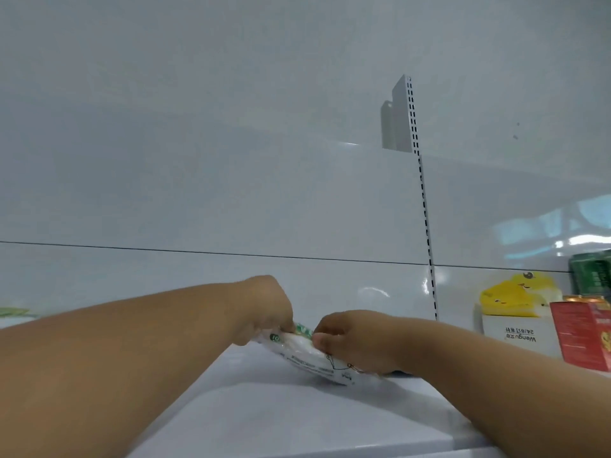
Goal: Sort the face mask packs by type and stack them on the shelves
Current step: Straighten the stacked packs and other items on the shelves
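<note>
Hands (two) (pixel 264 312) (pixel 350 338) grip one mask pack (pixel 304 353) on shelf (pixel 297 424).

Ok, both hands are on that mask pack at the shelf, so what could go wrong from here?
1. The face mask pack looks soft and slippery. The left hand and right hand pinch it only at its edges, so it may sag or slip.
2. It sits close to the white shelf's front part and could slide off once released.
3. The red box and yellow duck pack stand nearby on the right; a sideways shove might knock them.

Boxes (pixel 529 325) right; bare shelf (pixel 297 418) left
</note>
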Available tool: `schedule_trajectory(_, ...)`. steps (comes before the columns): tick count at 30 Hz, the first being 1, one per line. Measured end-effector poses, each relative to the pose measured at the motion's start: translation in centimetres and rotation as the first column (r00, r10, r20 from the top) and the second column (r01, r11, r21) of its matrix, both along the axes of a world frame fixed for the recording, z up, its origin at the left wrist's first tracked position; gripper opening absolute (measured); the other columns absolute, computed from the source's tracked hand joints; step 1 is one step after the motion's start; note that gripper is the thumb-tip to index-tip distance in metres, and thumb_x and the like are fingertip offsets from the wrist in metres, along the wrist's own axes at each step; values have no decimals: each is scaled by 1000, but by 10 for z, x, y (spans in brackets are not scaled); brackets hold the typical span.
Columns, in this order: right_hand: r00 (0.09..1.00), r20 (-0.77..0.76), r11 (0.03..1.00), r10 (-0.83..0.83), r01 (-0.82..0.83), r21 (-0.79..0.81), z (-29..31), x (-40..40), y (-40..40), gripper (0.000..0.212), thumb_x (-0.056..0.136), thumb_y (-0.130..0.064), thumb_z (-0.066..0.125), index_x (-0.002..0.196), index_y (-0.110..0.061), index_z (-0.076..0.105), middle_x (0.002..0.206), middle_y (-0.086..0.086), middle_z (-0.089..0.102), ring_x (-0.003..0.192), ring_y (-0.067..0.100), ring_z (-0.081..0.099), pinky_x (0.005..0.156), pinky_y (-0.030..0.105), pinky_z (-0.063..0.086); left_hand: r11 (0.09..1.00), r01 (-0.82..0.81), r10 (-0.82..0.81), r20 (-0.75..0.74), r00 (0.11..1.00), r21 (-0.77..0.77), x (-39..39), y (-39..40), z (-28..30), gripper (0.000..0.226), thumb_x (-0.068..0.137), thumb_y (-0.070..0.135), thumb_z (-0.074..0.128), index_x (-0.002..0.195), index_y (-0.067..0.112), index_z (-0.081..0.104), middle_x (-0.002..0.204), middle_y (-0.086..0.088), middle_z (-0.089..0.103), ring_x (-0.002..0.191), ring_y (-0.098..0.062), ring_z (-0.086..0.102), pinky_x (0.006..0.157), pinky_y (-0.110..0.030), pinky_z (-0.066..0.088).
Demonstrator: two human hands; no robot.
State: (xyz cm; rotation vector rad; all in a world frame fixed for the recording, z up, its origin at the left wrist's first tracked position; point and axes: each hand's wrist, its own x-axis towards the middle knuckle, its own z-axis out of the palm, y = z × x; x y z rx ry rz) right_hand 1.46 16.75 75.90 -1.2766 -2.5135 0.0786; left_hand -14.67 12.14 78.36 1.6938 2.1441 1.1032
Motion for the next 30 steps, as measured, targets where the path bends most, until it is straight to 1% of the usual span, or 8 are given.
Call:
schedule_trajectory(4, 952, -306, 999, -35, 37, 0, 11, -12, -9, 61, 101, -52, 45, 153, -25, 29, 146, 4, 48, 130, 25, 49, 107, 36, 39, 955, -28, -32, 200, 979, 294, -15, -21, 20, 73, 81, 0, 79, 141, 24, 45, 125, -8, 49, 116, -30, 52, 101, -43, 50)
schedule_trajectory(9, 654, -715, 896, -248, -127, -426, 27, -40, -32, 40, 102, -38, 50, 128, -7, 47, 101, 14, 58, 93, 36, 69, 91, 49, 54, 841, -79, -69, 251, 966, 536, -49, -45, 18, 69, 80, -3, 76, 134, 29, 48, 130, 1, 50, 111, -23, 54, 82, -38, 54)
schedule_trajectory(11, 521, -812, 883, -264, -209, -420, 27, -61, -40, 20, 102, -21, 48, 104, -2, 52, 99, 14, 63, 80, 35, 69, 76, 43, 59, 775, -92, -101, 267, 958, 625, -63, -57, 20, 64, 82, -4, 75, 129, 30, 49, 127, 4, 51, 108, -20, 57, 80, -39, 56)
schedule_trajectory(14, 361, -910, 922, -203, -242, -302, 34, -97, -50, 7, 96, -16, 51, 95, -11, 57, 93, 9, 59, 73, 27, 56, 64, 32, 50, 761, -22, -267, 343, 901, 648, -91, -79, 30, 62, 81, -1, 77, 132, 24, 51, 120, 2, 58, 103, -19, 62, 89, -45, 56)
schedule_trajectory(18, 185, -980, 947, -75, -294, -128, 52, -141, -79, 15, 94, -18, 50, 106, -14, 58, 91, 4, 54, 81, 23, 50, 73, 38, 50, 808, -95, -222, 450, 865, 582, -141, -116, 45, 38, 90, 48, 65, 108, 14, 65, 107, -14, 71, 99, -23, 66, 101, -53, 49)
schedule_trajectory(23, 246, -963, 960, 106, -277, 35, 55, -194, -109, 29, 104, -37, 43, 98, -11, 56, 90, 6, 58, 78, 20, 51, 68, 34, 44, 707, -278, 35, 360, 932, 650, -192, -144, 37, 42, 106, 38, 35, 96, 7, 62, 90, -12, 65, 75, -27, 58, 69, -38, 47)
schedule_trajectory(26, 254, -953, 978, 166, -167, 126, 53, -225, -119, 39, 106, -38, 36, 78, -12, 44, 75, 3, 47, 69, 19, 45, 66, 36, 40, 658, -301, 145, 276, 950, 690, -222, -156, 30, 34, 105, 29, 34, 92, 9, 58, 84, -10, 59, 72, -26, 53, 63, -37, 43)
schedule_trajectory(30, 298, -920, 966, 254, -32, 256, 55, -252, -135, 40, 107, -39, 32, 77, -14, 42, 72, 0, 45, 65, 16, 42, 60, 32, 37, 587, -315, 253, 201, 947, 746, -247, -174, 26, 29, 105, 23, 33, 91, 13, 56, 81, -4, 56, 68, -18, 47, 59, -34, 39)
